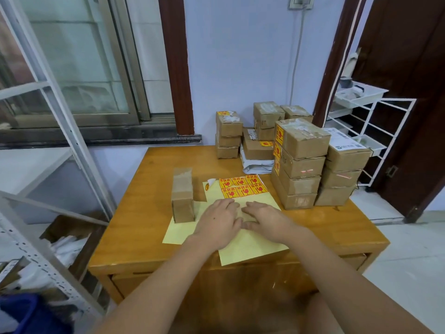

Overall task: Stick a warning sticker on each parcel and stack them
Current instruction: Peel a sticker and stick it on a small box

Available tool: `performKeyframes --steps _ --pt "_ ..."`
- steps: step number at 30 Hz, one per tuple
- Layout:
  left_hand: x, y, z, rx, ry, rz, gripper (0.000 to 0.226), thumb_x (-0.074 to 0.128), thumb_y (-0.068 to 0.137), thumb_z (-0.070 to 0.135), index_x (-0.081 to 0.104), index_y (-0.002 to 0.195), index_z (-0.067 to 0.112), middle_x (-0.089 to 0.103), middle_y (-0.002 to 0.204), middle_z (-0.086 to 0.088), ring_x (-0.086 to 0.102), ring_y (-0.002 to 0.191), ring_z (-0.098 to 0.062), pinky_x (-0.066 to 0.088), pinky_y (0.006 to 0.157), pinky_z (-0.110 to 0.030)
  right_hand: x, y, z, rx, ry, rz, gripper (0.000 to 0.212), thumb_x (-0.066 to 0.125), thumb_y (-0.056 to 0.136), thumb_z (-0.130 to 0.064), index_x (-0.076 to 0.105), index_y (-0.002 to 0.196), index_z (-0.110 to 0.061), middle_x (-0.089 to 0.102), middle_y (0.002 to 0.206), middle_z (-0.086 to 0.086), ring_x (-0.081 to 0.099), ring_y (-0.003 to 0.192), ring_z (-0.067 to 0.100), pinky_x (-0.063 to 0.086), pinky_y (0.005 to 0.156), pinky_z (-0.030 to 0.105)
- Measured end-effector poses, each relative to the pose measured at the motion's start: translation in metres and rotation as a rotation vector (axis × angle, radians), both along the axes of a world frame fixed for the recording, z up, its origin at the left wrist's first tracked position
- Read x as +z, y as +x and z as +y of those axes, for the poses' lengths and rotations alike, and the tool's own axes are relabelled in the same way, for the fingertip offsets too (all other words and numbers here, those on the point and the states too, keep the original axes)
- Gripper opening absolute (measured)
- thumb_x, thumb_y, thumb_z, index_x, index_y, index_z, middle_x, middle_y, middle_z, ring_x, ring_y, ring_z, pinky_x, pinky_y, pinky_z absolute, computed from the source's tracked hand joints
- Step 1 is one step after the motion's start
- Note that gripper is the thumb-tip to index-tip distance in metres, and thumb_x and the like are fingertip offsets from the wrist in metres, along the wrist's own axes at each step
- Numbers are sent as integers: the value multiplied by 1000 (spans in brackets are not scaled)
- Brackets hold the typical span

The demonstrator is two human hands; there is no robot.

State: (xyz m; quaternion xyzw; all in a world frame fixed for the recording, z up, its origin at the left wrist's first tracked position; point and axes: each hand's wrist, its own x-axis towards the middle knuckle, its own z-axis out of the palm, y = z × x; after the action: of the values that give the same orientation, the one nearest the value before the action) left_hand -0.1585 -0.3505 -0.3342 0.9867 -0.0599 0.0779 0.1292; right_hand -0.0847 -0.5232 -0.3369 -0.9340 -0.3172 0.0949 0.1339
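A pale yellow sticker sheet [252,247] lies on the wooden table [337,227], with several red-and-yellow warning stickers [243,185] left at its far end. My left hand [218,222] and my right hand [263,216] rest side by side on the sheet's bare backing, fingers fairly flat and pointing away from me. A single cardboard parcel [182,195] stands just left of my left hand, partly on the sheet. Stacked parcels [299,162] with stickers on their left faces rise at the right.
More parcel stacks stand at the back: one stack [228,135] left, a second stack [267,126] in the middle and a third stack [344,167] far right. A grey mailer bag [256,165] lies under one. A metal shelf frame [60,145] stands left, a white wire rack [375,131] right.
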Motion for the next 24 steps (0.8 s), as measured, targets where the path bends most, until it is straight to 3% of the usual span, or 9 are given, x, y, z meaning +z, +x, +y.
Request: performKeyframes --steps 5,11,21,24 --pt "-16 3 10 70 -55 31 59 43 104 53 42 154 21 37 160 2 26 149 -17 23 123 -33 9 5 -10 4 -81 10 63 60 95 -55 48 149 -24 37 160 -3 34 146 18 32 117 37" --pt "-24 5 12 95 -98 25 64 42 101 60 43 153 22 37 159 4 26 149 -14 20 123 -32 26 26 16 34 -38 -22 29 55 103 -30 68 127 -20 65 128 2 57 120 24 48 100 42" --pt "-26 6 13 86 -79 -37 63 43 100 58 45 151 21 46 148 3 32 142 -16 23 122 -31 34 58 106 140 -66 -383 32 45 104 -17 62 131 -19 58 125 3 44 116 25 48 88 42" --pt "-26 6 13 94 -67 -33 65 42 100 60 44 151 21 45 150 3 32 143 -16 23 123 -32 32 67 116 157 -89 -397 37 45 104 -16 61 137 -21 53 137 4 41 123 26 44 94 39"
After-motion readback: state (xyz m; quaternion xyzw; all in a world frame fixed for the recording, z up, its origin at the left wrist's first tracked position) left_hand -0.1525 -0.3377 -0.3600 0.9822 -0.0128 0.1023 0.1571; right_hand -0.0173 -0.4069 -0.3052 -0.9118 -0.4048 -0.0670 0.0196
